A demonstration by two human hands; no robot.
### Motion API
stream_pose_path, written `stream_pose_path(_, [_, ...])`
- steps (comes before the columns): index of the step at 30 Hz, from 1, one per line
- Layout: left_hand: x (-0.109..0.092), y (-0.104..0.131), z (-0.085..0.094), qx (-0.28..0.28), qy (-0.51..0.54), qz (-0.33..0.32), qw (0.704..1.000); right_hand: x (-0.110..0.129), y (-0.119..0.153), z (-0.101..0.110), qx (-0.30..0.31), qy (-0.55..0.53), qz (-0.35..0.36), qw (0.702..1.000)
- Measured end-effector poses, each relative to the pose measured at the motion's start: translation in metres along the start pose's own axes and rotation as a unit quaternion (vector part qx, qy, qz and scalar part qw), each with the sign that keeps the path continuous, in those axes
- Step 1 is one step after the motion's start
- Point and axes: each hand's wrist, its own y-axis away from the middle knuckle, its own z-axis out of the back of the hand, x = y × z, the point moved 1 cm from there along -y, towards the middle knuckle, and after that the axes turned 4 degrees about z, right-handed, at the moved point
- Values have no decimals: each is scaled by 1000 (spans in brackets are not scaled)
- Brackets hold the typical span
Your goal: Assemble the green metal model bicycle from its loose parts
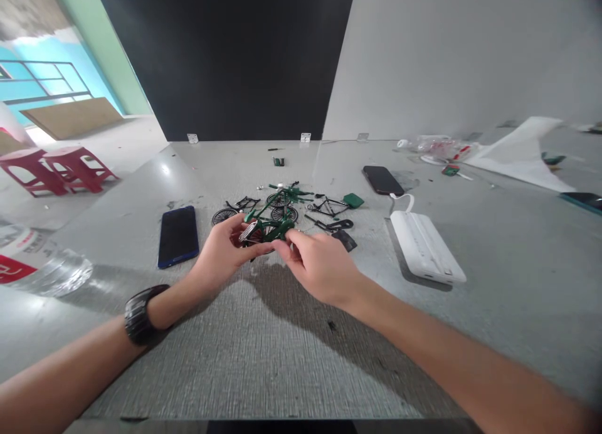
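Observation:
Between my two hands is a small green model bicycle (269, 228), held just above the table. My left hand (226, 241) grips its rear end, by a silvery rack, with thumb and fingers closed. The fingers of my right hand (314, 258) pinch the other side, near a dark green part; exactly what they press on is partly hidden. Right behind lie loose model parts: a spoked wheel (224, 216), a black frame piece (330, 206), a green box-like part (353, 200) and a black flat piece (345, 239).
A blue phone (179, 236) lies left of my hands, a bottle (42, 261) beyond it. To the right are a white power bank (426, 246) and a dark phone (383, 180). Clear plastic packaging (433, 147) sits at the back right, before an upright panel (226, 58).

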Motion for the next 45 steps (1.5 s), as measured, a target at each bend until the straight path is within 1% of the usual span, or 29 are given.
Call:
stream_pose_path(2, [-1,1,-1,10,15,-13,1000,3,1,2,-24,-4,16,1000])
stream_pose_path(4, [-4,3,-2,10,7,-22,1000,4,1,5,-55,2,36,998])
stream_pose_path(7, [-8,5,-3,1,-25,-34,999,2,1,9,-104,35,55,992])
stream_pose_path(10, [-9,6,-4,8,-15,-43,999,0,1,11,-132,75,80,985])
stream_pose_path(13, [-7,6,-4,11,-3,-45,999,-2,1,11,-147,125,132,972])
stream_pose_path(16, [-4,5,-4,7,-9,-38,999,-3,2,12,-175,192,168,951])
stream_pose_path(20, [-2,6,-5,5,-14,-34,999,0,1,17,-214,260,190,922])
stream_pose_path(23, [-3,7,-6,2,-19,-35,999,2,0,19,-238,287,203,905])
stream_pose_path(29, [-11,12,-7,0,-72,-34,997,1,0,21,-268,295,200,895])
stream_pose_path(32, [-13,14,-7,-2,-103,-27,994,-1,-1,24,-263,291,177,903])
stream_pose_path(36, [-10,14,-6,-17,-97,-37,994,-6,-3,27,-214,245,109,939])
stream_pose_path(39, [-8,13,-4,-27,-77,-41,996,-11,-5,24,-186,175,50,966])
stream_pose_path(42, [-7,11,-5,-14,-78,-35,996,-15,-6,17,-141,107,16,984])
stream_pose_path(45, [-9,11,-5,22,-37,-27,999,-14,-5,12,-135,102,20,985])
